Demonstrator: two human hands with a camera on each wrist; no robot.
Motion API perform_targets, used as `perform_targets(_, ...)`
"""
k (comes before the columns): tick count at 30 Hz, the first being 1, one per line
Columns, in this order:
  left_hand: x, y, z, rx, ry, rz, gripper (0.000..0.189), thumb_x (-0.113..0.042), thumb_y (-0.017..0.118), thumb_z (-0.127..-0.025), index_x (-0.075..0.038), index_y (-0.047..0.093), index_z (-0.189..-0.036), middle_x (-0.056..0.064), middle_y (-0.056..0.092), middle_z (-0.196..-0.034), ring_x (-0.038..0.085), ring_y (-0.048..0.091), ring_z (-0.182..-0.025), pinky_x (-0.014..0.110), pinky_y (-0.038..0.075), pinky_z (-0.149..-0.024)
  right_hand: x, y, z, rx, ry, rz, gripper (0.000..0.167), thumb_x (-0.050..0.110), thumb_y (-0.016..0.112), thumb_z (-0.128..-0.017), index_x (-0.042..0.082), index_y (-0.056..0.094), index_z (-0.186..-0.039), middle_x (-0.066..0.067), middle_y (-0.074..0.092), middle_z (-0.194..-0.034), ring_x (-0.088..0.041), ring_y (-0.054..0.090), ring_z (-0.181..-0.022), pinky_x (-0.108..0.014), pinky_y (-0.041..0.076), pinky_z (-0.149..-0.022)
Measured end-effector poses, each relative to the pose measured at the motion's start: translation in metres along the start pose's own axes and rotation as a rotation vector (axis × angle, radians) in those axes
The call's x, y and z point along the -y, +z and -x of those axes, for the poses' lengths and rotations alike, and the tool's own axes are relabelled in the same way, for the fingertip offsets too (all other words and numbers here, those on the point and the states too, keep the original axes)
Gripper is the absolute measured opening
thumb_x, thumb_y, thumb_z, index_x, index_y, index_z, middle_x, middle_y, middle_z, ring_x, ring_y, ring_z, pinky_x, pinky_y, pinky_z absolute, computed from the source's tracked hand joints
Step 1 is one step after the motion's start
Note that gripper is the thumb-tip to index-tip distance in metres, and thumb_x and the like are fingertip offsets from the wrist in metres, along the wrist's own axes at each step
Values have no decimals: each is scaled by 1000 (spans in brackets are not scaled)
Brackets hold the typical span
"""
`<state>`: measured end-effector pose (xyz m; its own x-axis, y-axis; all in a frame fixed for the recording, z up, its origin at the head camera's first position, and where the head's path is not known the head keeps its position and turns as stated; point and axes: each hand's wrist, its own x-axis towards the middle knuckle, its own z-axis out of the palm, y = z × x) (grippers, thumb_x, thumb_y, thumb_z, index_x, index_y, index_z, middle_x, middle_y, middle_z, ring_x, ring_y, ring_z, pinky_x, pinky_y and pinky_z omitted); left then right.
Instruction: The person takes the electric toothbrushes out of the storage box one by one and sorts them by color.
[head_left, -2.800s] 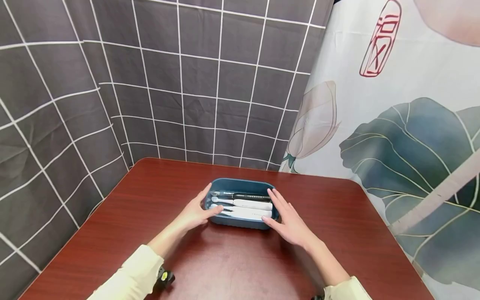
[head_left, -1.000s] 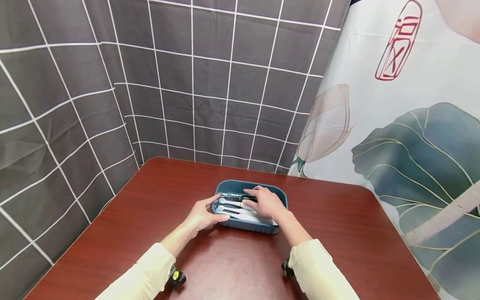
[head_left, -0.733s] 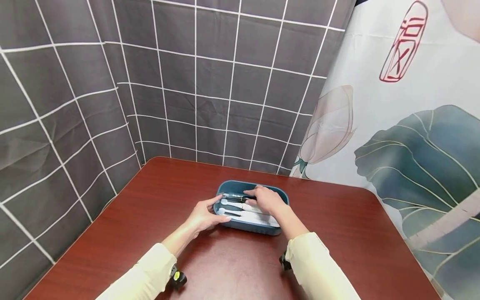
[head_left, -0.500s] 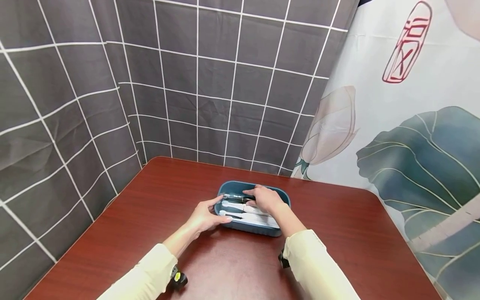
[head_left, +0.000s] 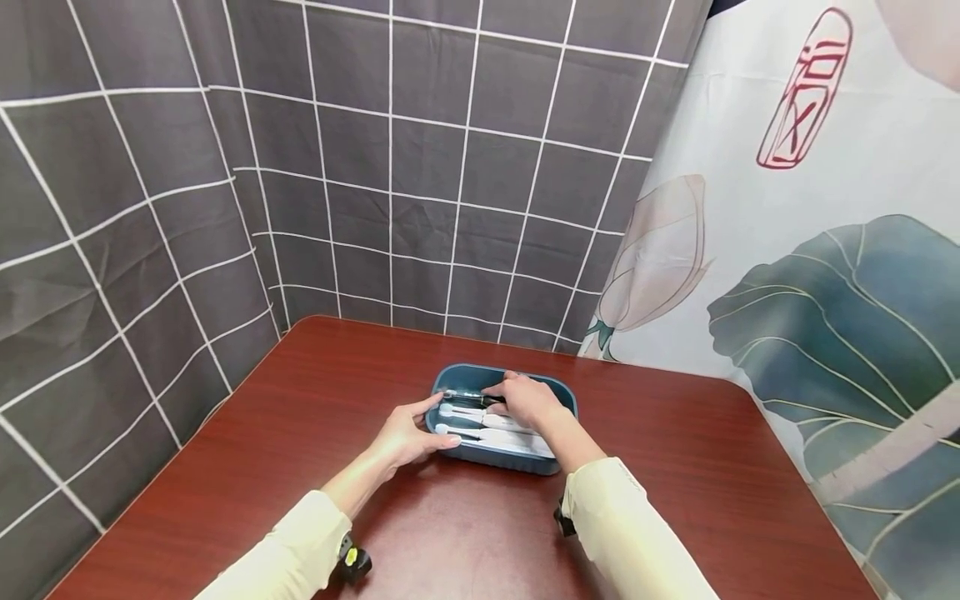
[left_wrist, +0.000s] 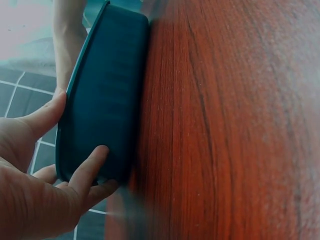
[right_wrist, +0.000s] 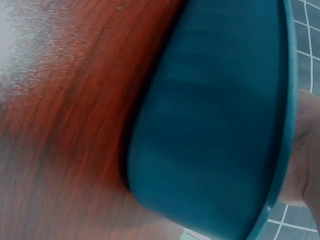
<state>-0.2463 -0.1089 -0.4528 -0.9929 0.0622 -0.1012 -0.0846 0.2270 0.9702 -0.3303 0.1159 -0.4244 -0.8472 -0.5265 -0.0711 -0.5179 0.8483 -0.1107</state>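
A blue oblong storage box [head_left: 495,457] sits on the table with several electric toothbrushes in it. My left hand [head_left: 401,435] grips its left end, thumb on the front rim and index finger near the back corner; in the left wrist view other fingers press the outer wall. My right hand [head_left: 531,404] reaches down inside, thumb and fingertips round the handle of a black toothbrush [head_left: 489,401] along the back. White toothbrushes [head_left: 513,438] lie in front, heads to the left. In the right wrist view the box wall [right_wrist: 210,110] hides the fingers.
The box stands on a reddish-brown wooden table [head_left: 322,375]. A grey curtain with white grid lines [head_left: 420,167] hangs behind and at the left. To the right hangs a white curtain with lotus prints [head_left: 825,275]. Each wrist wears a black camera [head_left: 354,562].
My right hand has gone from the box's right end into the box and taken hold of the black toothbrush. My left hand has stayed at the left end.
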Motion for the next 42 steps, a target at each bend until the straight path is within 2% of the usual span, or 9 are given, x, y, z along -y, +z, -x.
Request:
perform_targets(4,1,0,0,-10,7,-30,88,-18,93,-72,-12,51,-148,23,60,-135,25,62,-113,28,55,-77,0,3,1,-37,-9,15,36,36,68,-96,26,69,-131,-4,59,-108,-22,59,-96,-43,52,-82)
perform_targets(8,0,1,0,-3,-7,0,88,-16,93,-72,-12,50,-149,24,61,-133,23,64,-104,29,56,-72,1,4,3,-61,-19,38,37,38,68,-95,25,70,-130,-3,59,-103,-21,59,-90,-41,52,-75)
perform_targets(13,0,2,0,5,-23,14,89,-15,92,-72,-12,49,-150,24,60,-133,20,65,-97,28,56,-70,0,6,5,-85,-13,37,37,39,67,-96,25,70,-130,-3,61,-103,-22,60,-91,-43,53,-76)
perform_targets(18,1,2,0,5,-26,18,90,-15,92,-73,-12,48,-150,23,61,-132,18,66,-90,29,57,-69,-5,6,8,-149,-21,8,38,39,64,-98,24,67,-133,-4,64,-113,-22,63,-101,-45,53,-82)
perform_targets(21,1,1,0,6,-23,27,90,-14,92,-73,-11,47,-151,24,62,-131,17,67,-86,30,57,-69,-7,3,11,-208,-42,-50,40,39,63,-98,22,67,-134,-5,65,-116,-23,64,-103,-45,53,-83)
perform_targets(27,1,0,1,15,-22,49,91,-12,91,-73,-10,45,-151,24,63,-129,16,67,-80,29,57,-67,-6,-9,19,-307,-108,-159,40,39,65,-97,22,67,-134,-1,65,-112,-20,64,-100,-45,53,-80)
perform_targets(33,0,0,2,22,-2,62,91,-11,91,-73,-8,45,-151,25,63,-127,15,66,-77,27,56,-65,-11,-29,27,-422,-155,-369,35,34,68,-96,22,70,-130,5,66,-102,-15,61,-84,-37,49,-64)
perform_targets(38,0,1,2,27,-18,86,92,-10,91,-73,-10,44,-152,24,64,-127,15,66,-77,30,57,-67,-26,-42,31,-542,-175,-625,31,19,70,-95,11,71,-126,-3,67,-98,-12,61,-80,-28,51,-69)
perform_targets(42,-1,1,2,32,-33,96,93,-10,91,-73,-13,44,-153,23,63,-128,15,66,-77,32,58,-68,-38,-50,37,-633,-104,-848,34,8,73,-93,-1,69,-125,-14,69,-99,-10,63,-80,-20,52,-71)
